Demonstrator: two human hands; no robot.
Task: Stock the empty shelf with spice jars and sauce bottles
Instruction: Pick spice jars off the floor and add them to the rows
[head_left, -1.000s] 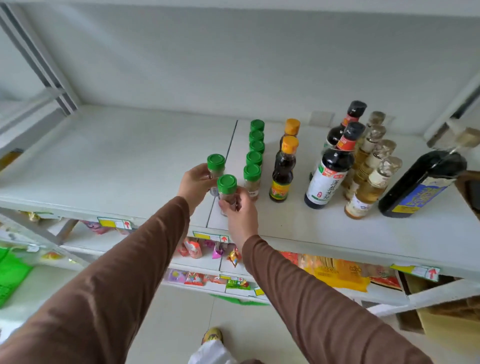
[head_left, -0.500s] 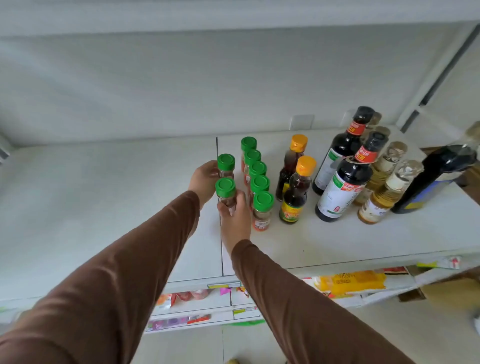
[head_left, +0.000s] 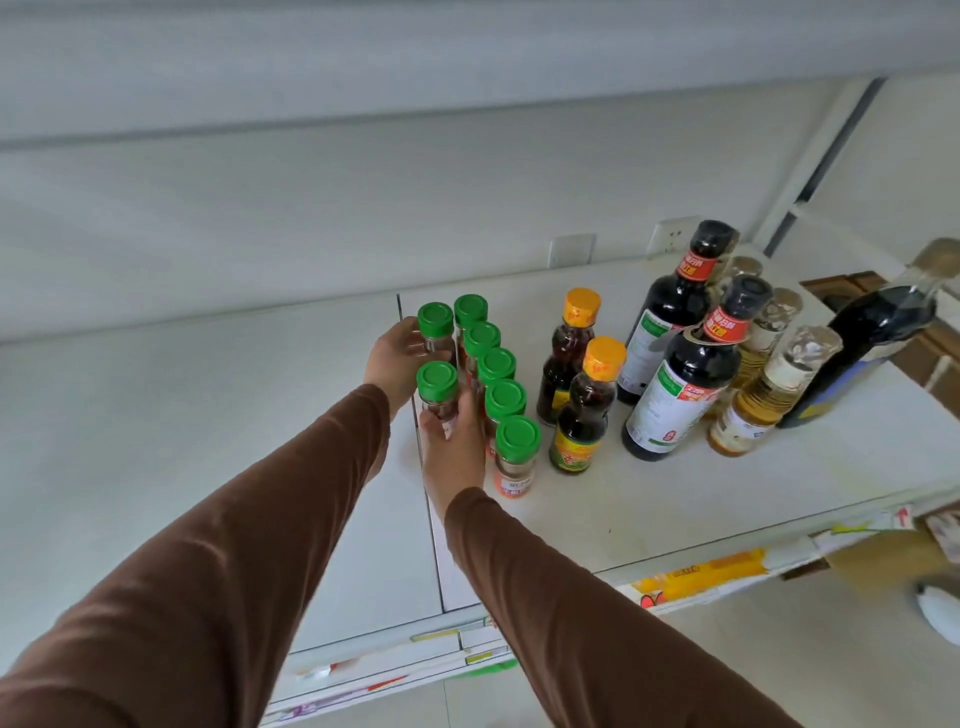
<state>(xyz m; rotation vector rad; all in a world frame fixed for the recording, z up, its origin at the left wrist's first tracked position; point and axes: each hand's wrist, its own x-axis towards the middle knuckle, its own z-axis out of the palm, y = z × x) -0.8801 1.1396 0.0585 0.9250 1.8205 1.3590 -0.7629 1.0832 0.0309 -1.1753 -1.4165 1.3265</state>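
Note:
On the white shelf stands a row of several green-capped spice jars. Just left of that row, my left hand holds a green-capped jar at the far end. My right hand grips a second green-capped jar right in front of it. Both jars are upright and close against the row. Right of the row stand two orange-capped sauce bottles, two dark bottles with black caps and several pale oil bottles.
A large dark bottle leans at the shelf's right end. The shelf's left half is bare. Wall sockets sit behind the bottles. Packets hang on the shelf below, and a shelf upright rises at the right.
Both hands have carried their jars deeper onto the shelf, up against the left side of the green-capped row. My view has shifted left and closer.

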